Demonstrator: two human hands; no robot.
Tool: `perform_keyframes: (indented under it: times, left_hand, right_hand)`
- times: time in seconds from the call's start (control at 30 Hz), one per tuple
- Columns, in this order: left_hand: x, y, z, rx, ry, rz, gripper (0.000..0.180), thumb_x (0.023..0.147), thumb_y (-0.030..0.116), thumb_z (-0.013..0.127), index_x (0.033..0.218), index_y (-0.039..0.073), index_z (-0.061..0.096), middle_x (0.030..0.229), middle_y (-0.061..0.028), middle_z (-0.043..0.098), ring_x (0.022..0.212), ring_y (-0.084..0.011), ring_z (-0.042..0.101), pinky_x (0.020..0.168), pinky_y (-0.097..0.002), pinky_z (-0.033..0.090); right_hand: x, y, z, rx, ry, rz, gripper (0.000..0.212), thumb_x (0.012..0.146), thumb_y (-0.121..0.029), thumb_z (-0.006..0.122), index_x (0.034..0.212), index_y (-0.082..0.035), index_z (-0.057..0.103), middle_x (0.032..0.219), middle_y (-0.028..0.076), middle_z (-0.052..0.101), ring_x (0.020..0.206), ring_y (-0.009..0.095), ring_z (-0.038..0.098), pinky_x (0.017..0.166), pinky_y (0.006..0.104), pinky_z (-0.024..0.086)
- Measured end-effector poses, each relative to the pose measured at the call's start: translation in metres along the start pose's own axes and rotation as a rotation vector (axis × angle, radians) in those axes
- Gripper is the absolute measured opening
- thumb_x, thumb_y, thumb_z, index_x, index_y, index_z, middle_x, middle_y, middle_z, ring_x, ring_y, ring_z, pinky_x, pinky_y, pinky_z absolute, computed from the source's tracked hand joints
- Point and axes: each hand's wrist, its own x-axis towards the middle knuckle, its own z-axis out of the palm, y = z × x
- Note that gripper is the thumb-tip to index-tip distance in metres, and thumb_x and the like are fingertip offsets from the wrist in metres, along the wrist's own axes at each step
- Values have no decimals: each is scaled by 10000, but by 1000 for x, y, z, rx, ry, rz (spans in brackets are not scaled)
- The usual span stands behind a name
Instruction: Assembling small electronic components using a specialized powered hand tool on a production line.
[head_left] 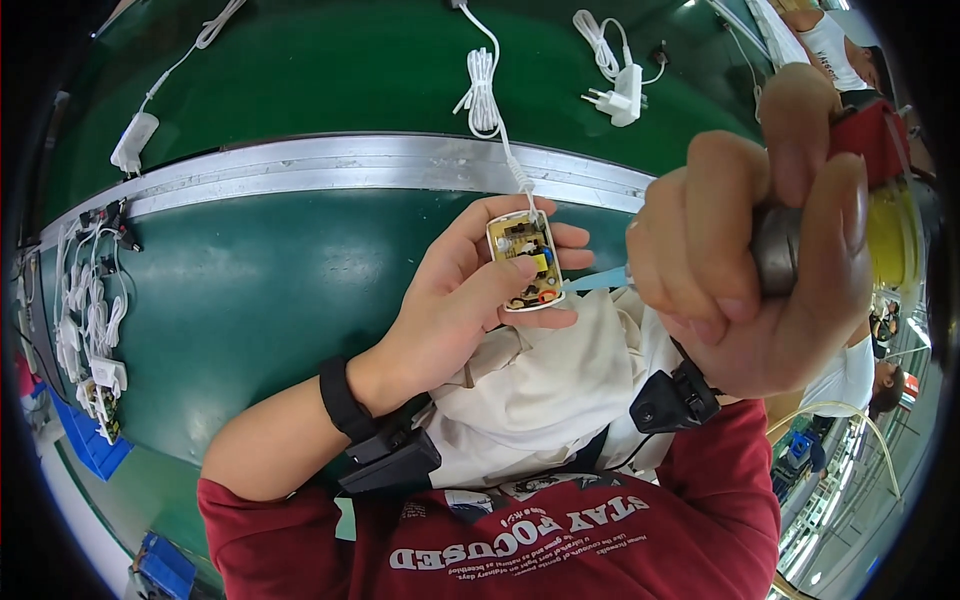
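Note:
My left hand [470, 290] holds a small open white adapter shell [527, 260] with a circuit board inside, thumb pressing on the board. A white cable [487, 95] runs from the shell up across the green conveyor belt [330, 60]. My right hand [760, 250] is raised close to the camera, fingers wrapped around a power screwdriver [790, 240] with a grey barrel and red and yellow parts. The tool's tip is hidden behind the hand.
A metal rail [330, 165] separates the belt from the green work surface [250, 300]. White plug adapters with cables [615, 85] lie on the belt. Several cabled units [90, 330] pile at the left edge. Blue bins [95, 450] stand lower left. Other people [835, 45] are at right.

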Motion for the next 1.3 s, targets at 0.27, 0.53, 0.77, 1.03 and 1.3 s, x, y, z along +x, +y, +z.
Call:
perform_keyframes:
  times: [0.27, 0.53, 0.77, 1.03, 1.3]
  left_hand:
    - [8, -2, -10, -10, 19, 7, 379, 942, 32, 407, 1319, 30, 362, 1260, -182, 496, 1185, -268, 517, 878, -410, 552]
    - [13, -6, -13, -286, -119, -24, 367, 975, 111, 368, 1328, 18, 321, 1337, -192, 416, 1269, -270, 428, 1002, -475, 453]
    - [16, -5, -18, -380, -198, -20, 357, 990, 166, 376, 1314, 26, 320, 1347, -187, 402, 1271, -257, 426, 1029, -484, 418]
    - [21, -3, -18, -342, -161, -43, 352, 987, 148, 374, 1316, 32, 326, 1351, -180, 400, 1276, -252, 421, 1036, -475, 415]
    - [77, 25, -29, 546, -105, 232, 349, 896, 67, 507, 1229, 20, 412, 1106, -145, 526, 1019, -257, 573, 867, -408, 519]
  right_hand:
    - [8, 16, -13, 33, -55, 10, 292, 1009, -401, 297, 947, -121, 352, 538, -13, 385, 396, 75, 338, 409, 224, 294]
    - [7, 20, -12, 47, -106, 40, 296, 1006, -413, 302, 948, -126, 347, 553, -10, 394, 406, 77, 347, 420, 225, 304]
    - [19, 30, -10, 67, -158, 42, 299, 1003, -423, 307, 949, -131, 343, 566, -7, 403, 415, 78, 355, 429, 226, 313]
    - [14, 27, -21, 17, -195, 15, 335, 1006, -418, 301, 1070, -94, 355, 556, -11, 394, 414, 73, 353, 414, 221, 303]
    - [20, 44, -35, 34, -228, -149, 371, 1007, -382, 327, 1174, -51, 341, 514, -27, 351, 382, 57, 308, 377, 210, 269]
